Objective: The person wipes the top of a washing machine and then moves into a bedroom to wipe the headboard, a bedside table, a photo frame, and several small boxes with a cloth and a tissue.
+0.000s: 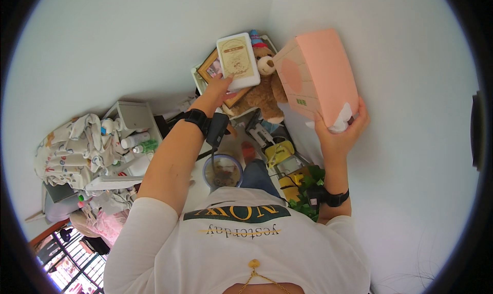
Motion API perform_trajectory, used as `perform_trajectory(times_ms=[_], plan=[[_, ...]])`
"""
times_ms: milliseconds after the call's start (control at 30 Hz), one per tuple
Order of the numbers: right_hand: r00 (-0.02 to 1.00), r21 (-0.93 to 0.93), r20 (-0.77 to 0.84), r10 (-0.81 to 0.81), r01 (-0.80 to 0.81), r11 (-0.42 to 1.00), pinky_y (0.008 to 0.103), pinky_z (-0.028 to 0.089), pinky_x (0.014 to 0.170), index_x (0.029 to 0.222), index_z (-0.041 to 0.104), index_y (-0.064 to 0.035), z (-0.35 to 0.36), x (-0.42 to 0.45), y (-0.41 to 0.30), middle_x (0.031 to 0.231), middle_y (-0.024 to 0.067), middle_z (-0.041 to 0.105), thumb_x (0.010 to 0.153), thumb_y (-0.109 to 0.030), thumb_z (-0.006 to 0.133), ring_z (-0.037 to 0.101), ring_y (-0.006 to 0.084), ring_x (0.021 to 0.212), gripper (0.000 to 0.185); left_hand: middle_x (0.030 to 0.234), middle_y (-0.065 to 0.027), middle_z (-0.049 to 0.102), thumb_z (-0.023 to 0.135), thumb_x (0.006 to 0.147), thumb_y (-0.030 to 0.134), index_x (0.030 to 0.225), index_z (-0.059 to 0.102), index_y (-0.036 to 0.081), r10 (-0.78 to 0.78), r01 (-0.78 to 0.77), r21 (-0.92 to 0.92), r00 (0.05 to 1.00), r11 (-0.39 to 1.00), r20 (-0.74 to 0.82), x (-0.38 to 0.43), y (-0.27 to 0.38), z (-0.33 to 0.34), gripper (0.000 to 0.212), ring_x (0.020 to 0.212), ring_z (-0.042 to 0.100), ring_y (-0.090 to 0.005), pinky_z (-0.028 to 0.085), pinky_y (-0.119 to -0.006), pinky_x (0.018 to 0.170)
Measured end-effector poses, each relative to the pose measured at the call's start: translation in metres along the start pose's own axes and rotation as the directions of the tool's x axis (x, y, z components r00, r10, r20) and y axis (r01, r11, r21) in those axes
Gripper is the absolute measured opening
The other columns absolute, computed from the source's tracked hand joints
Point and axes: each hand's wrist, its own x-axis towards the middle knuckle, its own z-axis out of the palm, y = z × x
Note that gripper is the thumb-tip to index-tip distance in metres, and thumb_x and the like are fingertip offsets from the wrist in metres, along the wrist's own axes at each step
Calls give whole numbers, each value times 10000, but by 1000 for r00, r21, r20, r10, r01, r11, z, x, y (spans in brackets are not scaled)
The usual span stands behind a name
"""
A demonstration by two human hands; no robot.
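My right hand (341,130) grips the lower end of a pink tissue box (327,74), with white tissue (342,118) sticking out by the fingers. My left hand (223,87) holds the lower left corner of a flat white case (238,60) with a beige printed front. Behind that case is a wooden picture frame (208,64), partly hidden. A brown teddy bear (264,93) with a blue and red hat sits between the white case and the tissue box. The bear and frame are in or on a pale holder (198,82), whose base is mostly covered.
A waste bin (222,170) stands low before me. At right are a yellow pouch (279,153), a white power strip (261,135) and green leaves (316,174). At left, patterned cloth (73,151) and bottles (134,139) crowd a white shelf unit (133,114). Walls meet behind the bear.
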Motion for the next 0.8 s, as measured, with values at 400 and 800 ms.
perform_trajectory(times_ms=[400,800], plan=[[998,-1,22,59,-59,998,392,431,894,1319,317,-30,-23,-23,-1,1225,142,329,610,-81,768,415,272,1129,843,1343,-125,380,479,910,57,1460,151,87,9,-12,-26,996,1000,-89,-3,-33,-33,641,1128,444,-215,409,-306,940],[997,-27,62,49,-48,998,390,412,901,1312,330,-21,-13,-71,-28,1224,137,346,620,-117,772,407,261,1126,827,1482,-186,208,462,913,37,1474,116,103,10,-8,25,996,1000,-94,-32,-60,-75,662,1307,323,-330,321,-389,1058]])
